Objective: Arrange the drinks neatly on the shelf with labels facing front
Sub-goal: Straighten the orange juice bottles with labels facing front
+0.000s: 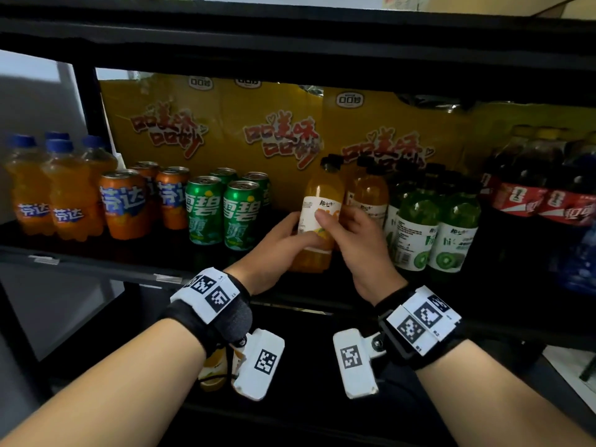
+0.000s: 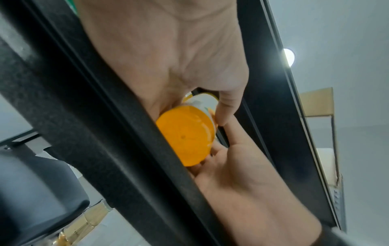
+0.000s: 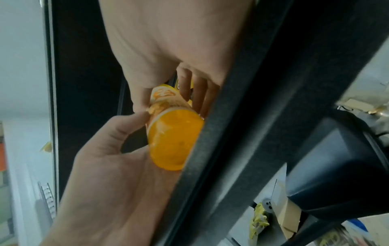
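Observation:
An orange juice bottle (image 1: 322, 195) with a black cap and a white label stands out at the front middle of the black shelf (image 1: 96, 269). My left hand (image 1: 280, 240) grips its left side and my right hand (image 1: 358, 233) grips its right side, thumb on the label. The label's orange print faces me. In the left wrist view, the bottle's orange base (image 2: 185, 136) shows from below beside the front rail, under my left hand's thumb (image 2: 227, 108). The right wrist view has the bottle (image 3: 174, 141) held between both hands.
Orange soda bottles (image 1: 42, 195), orange cans (image 1: 124, 201) and green cans (image 1: 222, 211) stand to the left. More juice bottles (image 1: 371, 191), green kiwi bottles (image 1: 432, 233) and cola bottles (image 1: 532, 188) stand to the right. Yellow cartons (image 1: 200, 124) line the back. An upper shelf board (image 1: 290, 43) hangs overhead.

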`<state>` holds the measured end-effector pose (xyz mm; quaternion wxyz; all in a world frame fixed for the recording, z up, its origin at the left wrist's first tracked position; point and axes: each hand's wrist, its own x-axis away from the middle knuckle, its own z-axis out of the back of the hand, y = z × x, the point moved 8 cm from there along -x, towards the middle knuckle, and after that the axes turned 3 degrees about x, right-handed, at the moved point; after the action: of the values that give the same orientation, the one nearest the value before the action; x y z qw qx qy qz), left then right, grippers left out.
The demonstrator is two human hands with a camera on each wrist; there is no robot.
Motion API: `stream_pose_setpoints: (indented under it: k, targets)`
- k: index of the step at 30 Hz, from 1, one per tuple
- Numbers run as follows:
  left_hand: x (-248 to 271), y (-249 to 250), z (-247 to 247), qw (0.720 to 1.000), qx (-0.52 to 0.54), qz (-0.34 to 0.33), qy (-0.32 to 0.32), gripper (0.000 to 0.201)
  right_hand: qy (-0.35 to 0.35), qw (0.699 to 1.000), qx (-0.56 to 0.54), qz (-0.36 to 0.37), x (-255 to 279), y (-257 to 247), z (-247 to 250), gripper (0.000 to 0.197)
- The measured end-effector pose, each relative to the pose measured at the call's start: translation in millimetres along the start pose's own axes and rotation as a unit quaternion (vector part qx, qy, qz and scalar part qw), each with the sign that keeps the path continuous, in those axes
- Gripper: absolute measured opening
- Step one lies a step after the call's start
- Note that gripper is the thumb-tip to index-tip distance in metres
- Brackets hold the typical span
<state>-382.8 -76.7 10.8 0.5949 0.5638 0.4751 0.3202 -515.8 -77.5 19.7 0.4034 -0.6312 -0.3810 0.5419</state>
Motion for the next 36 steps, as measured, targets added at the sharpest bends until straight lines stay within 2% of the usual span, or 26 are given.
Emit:
stream_pose_setpoints:
  k: [5,8,10,12,16,20,24,30,33,36]
  targets:
    - [-2,-4,6,0.997,0.074,0.036,0.000,0.056,-0.037,0.999,0.001,-0.024,1,9,-4,0.044]
    - [-4,-6,10,0.995,0.097,0.030,0.017,0.037,-0.003,0.999,-0.032,-0.030,1,12,2,0.052]
    - [-4,-8,14,0.994,0.098,0.030,0.032,0.031,0.025,0.998,-0.043,-0.027,2,14,8,0.049]
    - [-3,-7,13,0.996,0.078,0.022,0.029,0.032,0.033,0.999,-0.028,-0.018,3,13,9,0.042]
    - [1,-2,8,0.999,0.040,0.000,0.002,0.040,0.007,1.000,-0.013,-0.016,5,12,5,0.042]
    - [1,-3,12,0.998,0.062,0.009,0.015,0.035,0.015,0.999,-0.030,-0.001,5,12,5,0.039]
    - [0,-4,15,0.997,0.069,0.009,0.030,0.034,0.030,0.999,-0.030,0.001,4,13,9,0.029]
    - [2,0,12,0.999,0.035,-0.022,0.034,0.044,0.024,0.999,-0.018,0.012,6,10,10,0.044]
    - [4,0,12,0.999,0.034,-0.009,0.041,0.033,0.038,0.998,-0.050,-0.006,5,11,12,0.051]
    - [6,0,12,0.998,0.033,0.001,0.054,0.027,0.044,0.998,-0.051,-0.016,6,11,12,0.043]
